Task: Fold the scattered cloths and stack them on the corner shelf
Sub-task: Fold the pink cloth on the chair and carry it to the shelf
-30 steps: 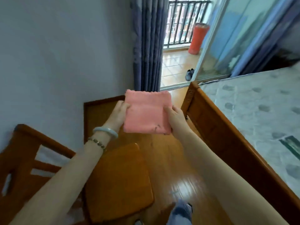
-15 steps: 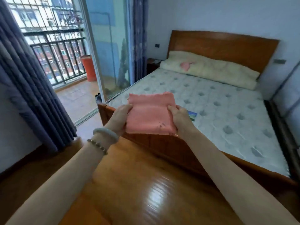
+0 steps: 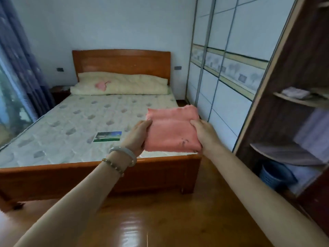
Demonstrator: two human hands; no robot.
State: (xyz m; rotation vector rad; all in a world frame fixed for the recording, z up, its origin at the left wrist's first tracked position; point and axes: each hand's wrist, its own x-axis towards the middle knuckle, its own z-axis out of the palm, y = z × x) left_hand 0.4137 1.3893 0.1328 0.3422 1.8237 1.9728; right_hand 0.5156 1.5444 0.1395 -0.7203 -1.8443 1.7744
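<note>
Holding a folded pink cloth (image 3: 173,129) flat in mid-air, above the foot of the bed (image 3: 99,168), right of centre. Left hand (image 3: 138,135) clamped on its 9 o'clock edge, thumb on top; right hand (image 3: 204,133) clamped on its 3 o'clock edge, thumb on top too. Small dark stain near the cloth's 5 o'clock corner. Pale bangle (image 3: 124,154) and bead bracelet (image 3: 114,166) on the left wrist. Bare patterned mattress (image 3: 71,125) at 9 o'clock of the cloth, with a photo card (image 3: 107,136) lying on it. Cream pillow (image 3: 121,85) at 11 o'clock by the headboard, another pink cloth (image 3: 100,85) resting on it. Corner shelf (image 3: 288,152) at 3 o'clock, well apart from the held cloth; folded pale items on an upper tier, a blue basket (image 3: 275,175) at the bottom.
</note>
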